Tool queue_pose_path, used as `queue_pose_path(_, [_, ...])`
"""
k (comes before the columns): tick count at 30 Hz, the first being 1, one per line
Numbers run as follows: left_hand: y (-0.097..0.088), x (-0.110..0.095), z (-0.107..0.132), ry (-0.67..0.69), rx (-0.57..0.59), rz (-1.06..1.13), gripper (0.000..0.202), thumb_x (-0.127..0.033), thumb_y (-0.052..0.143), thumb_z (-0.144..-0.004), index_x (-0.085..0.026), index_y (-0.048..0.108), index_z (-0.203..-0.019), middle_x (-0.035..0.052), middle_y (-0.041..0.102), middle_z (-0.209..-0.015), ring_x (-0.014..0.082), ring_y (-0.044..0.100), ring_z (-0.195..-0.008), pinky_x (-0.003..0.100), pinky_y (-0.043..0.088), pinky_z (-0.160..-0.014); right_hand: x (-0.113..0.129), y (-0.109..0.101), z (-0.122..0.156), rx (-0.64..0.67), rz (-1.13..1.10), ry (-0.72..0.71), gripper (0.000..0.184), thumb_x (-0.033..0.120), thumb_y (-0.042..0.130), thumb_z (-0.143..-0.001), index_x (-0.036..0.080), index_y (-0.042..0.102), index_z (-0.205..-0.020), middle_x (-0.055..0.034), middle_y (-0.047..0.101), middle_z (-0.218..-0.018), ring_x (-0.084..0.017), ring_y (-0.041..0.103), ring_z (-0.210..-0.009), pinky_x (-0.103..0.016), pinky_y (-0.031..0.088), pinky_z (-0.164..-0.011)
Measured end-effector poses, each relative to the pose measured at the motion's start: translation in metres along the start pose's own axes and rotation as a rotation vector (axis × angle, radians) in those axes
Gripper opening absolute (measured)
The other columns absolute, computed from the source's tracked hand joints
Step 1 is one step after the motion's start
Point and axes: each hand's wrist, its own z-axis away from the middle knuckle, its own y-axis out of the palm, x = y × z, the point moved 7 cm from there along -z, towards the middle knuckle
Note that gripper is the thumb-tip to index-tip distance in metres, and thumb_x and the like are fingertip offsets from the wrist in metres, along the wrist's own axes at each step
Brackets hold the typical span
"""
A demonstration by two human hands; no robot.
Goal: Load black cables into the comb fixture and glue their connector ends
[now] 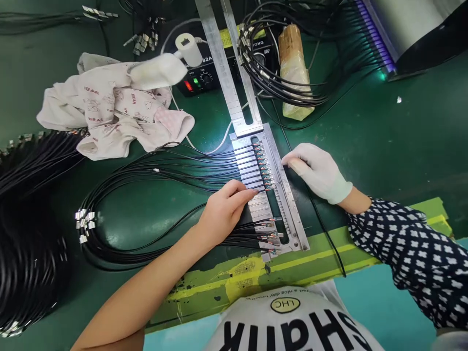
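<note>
The picture's left edge cut off the thick bundle of glossy black cables (29, 273); the bare left fingers (244, 196) partly hid the slim black wires (126, 170).

Fixture (282, 180): smooth, shiny metal. Cables (137, 168): glossy plastic. Fabric (98, 108): matt, wrinkled. Tabletop (383, 136): glossy.

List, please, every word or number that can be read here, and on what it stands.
"BEAR" (repeated): pale cloth
"82A": black box
"ONG" (start hidden): black box
"LHC" (upside down): shirt
"a nice day" (upside down, ends unclear): shirt
"Hank" (upside down, first letter unclear): shirt
Too small or blurred: other box print; yellow tape print.
</note>
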Motion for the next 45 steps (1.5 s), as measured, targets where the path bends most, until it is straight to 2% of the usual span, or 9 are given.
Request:
queue_pose_path(6, [0.001, -0.002, -0.007, 0.107, 0.083, -0.123, 0.027, -0.012, 0.051, -0.100, -0.020, 0.066, -0.121, 0.0060, 0.065, -0.101, 0.0127, 0.061, -0.088, 0.023, 0.050, -0.075, -0.003, 0.004, -0.002, 0.056, 0.044, 0.049, 0.026, 0.037, 0.053, -0.106, 0.021, 0.071, -0.095, -0.0033, 0.070, -0.094, -0.022, 0.061, -0.088, -0.038, 0.044, -0.082])
queue_pose_path(13, [0.006, -0.004, -0.007, 0.095, 0.054, -0.134, 0.021, -0.011, 0.052, -0.100, -0.020, 0.061, -0.116, 0.0051, 0.068, -0.103, 0.0137, 0.063, -0.094, 0.024, 0.052, -0.083, -0.004, 0.006, -0.004, 0.066, 0.062, 0.038, 0.020, 0.027, 0.056, -0.104, 0.020, 0.071, -0.094, -0.0030, 0.070, -0.092, -0.022, 0.061, -0.086, -0.039, 0.045, -0.079])
queue_pose_path(17, [0.001, -0.014, 0.001, 0.155, 0.016, -0.311, 0.028, -0.011, 0.058, -0.096, -0.019, 0.062, -0.123, 0.0097, 0.069, -0.110, 0.0216, 0.061, -0.104, 0.036, 0.051, -0.091, -0.004, 0.006, -0.004, 0.061, 0.052, 0.026, 0.019, 0.026, 0.056, -0.104, 0.020, 0.071, -0.094, -0.0054, 0.070, -0.092, -0.026, 0.062, -0.086, -0.046, 0.047, -0.078])
queue_pose_path(22, [0.006, -0.010, 0.008, 0.092, 0.078, -0.243, 0.038, -0.008, 0.054, -0.097, -0.019, 0.058, -0.133, 0.0085, 0.066, -0.100, 0.0185, 0.056, -0.089, 0.032, 0.049, -0.078, -0.005, 0.007, -0.004, 0.055, 0.038, 0.008, 0.018, 0.026, 0.056, -0.103, 0.023, 0.070, -0.092, -0.0061, 0.070, -0.091, -0.027, 0.062, -0.085, -0.048, 0.047, -0.078])
queue_pose_path(29, [0.002, -0.013, 0.016, -0.051, 0.114, -0.126, 0.025, -0.019, 0.055, -0.100, -0.020, 0.059, -0.125, 0.0065, 0.068, -0.104, 0.0184, 0.060, -0.093, 0.033, 0.049, -0.082, -0.003, 0.005, 0.001, 0.008, 0.081, -0.018, 0.019, 0.026, 0.056, -0.102, 0.020, 0.072, -0.093, -0.0037, 0.070, -0.091, -0.023, 0.062, -0.088, -0.041, 0.046, -0.081])
queue_pose_path(33, [0.001, -0.015, 0.030, -0.285, 0.282, 0.026, 0.013, -0.029, 0.059, -0.100, -0.020, 0.058, -0.110, 0.0025, 0.065, -0.098, 0.0163, 0.060, -0.089, 0.031, 0.048, -0.080, -0.003, 0.005, 0.003, 0.006, 0.085, -0.029, 0.020, 0.026, 0.057, -0.102, 0.019, 0.073, -0.092, -0.0049, 0.071, -0.092, -0.024, 0.062, -0.088, -0.041, 0.046, -0.081])
queue_pose_path(38, [0.003, -0.018, 0.034, -0.331, 0.409, 0.188, 0.011, -0.026, 0.053, -0.103, -0.022, 0.063, -0.100, 0.0014, 0.063, -0.094, 0.0150, 0.057, -0.091, 0.028, 0.047, -0.080, -0.003, 0.004, 0.003, -0.003, 0.078, -0.005, 0.020, 0.025, 0.057, -0.101, 0.019, 0.073, -0.092, -0.0045, 0.072, -0.091, -0.023, 0.063, -0.087, -0.040, 0.047, -0.080])
queue_pose_path(40, [0.001, -0.018, 0.031, -0.315, 0.361, 0.168, 0.012, -0.024, 0.051, -0.103, -0.021, 0.062, -0.098, 0.0021, 0.063, -0.097, 0.0149, 0.057, -0.093, 0.028, 0.048, -0.082, -0.002, 0.004, 0.003, 0.000, 0.078, -0.003, 0.021, 0.025, 0.056, -0.101, 0.017, 0.074, -0.092, -0.0054, 0.072, -0.091, -0.023, 0.063, -0.087, -0.040, 0.047, -0.080])
queue_pose_path(45, [-0.007, -0.018, 0.017, -0.153, 0.079, -0.050, 0.009, -0.018, 0.053, -0.101, -0.020, 0.060, -0.106, 0.0042, 0.067, -0.099, 0.0157, 0.060, -0.093, 0.030, 0.051, -0.084, -0.001, 0.005, 0.001, 0.008, 0.078, -0.005, 0.022, 0.025, 0.056, -0.101, 0.017, 0.074, -0.092, -0.0059, 0.072, -0.091, -0.024, 0.063, -0.087, -0.040, 0.047, -0.080])
